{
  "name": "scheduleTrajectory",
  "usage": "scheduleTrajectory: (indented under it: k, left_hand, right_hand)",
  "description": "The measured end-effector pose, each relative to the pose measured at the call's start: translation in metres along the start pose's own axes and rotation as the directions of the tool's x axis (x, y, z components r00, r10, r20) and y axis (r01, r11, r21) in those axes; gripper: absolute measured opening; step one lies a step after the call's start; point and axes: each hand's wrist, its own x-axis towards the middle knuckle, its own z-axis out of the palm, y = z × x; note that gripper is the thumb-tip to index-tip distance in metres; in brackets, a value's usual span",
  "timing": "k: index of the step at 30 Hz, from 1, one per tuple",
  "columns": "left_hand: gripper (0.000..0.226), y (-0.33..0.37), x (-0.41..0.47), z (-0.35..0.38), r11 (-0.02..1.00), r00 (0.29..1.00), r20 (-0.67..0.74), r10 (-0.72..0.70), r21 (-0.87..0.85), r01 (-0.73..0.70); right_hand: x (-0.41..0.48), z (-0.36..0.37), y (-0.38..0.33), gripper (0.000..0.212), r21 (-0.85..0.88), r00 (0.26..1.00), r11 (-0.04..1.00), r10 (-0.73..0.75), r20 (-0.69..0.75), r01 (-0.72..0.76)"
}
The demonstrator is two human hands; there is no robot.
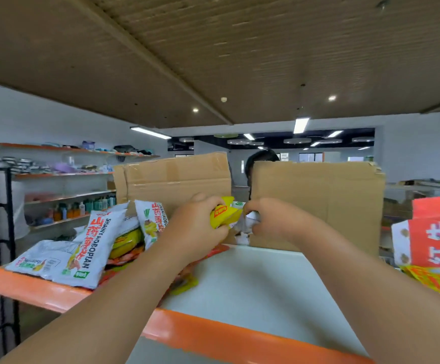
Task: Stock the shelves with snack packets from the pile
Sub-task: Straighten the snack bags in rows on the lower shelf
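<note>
Closest thing is the orange front lip (213, 334) of the shelf (261, 279), and both bare forearms reach over it across the white board. The left hand (195, 227) has its fingers curled round a yellow snack packet (224, 212) with a red label, held up off the board at about 12 o'clock on the shelf. The right hand (268, 219) is just beside it, fingers curled in, pinching a crumpled white packet (247, 222). The two packets touch.

Right behind the hands, two cardboard boxes stand at the back of the shelf: the taped box (177, 177) at 11 o'clock and the plain box (318, 200) at 1 o'clock, with a narrow gap between them.

The pile (93, 248) sits at 9 o'clock, white SHANYAOBOPIAN bags lying over yellow and red ones, and one bag (150, 222) leans against the taped box. At 3 o'clock there's a red-and-white carton (434, 237) on top of some yellow packs (436, 282).

Further off at 10 o'clock, wall shelves (64, 198) hold bottles, and a black rack (1, 219) stands at the far 9 o'clock edge
</note>
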Motion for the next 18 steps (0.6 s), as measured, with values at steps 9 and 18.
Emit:
scheduleTrajectory:
  k: [9, 18]
  left_hand:
    - [0.051, 0.061, -0.016, 0.067, 0.996, 0.857, 0.510, -0.075, -0.002, 0.088]
    - [0.039, 0.074, 0.020, 0.099, 0.946, 0.924, 0.262, -0.277, -0.092, 0.310]
  right_hand:
    - [-0.095, -0.031, 0.093, 0.062, -0.109, 0.878, 0.986, 0.165, 0.450, -0.129]
    - [-0.089, -0.030, 0.141, 0.064, 0.048, 0.956, 0.975, 0.204, 0.211, -0.219]
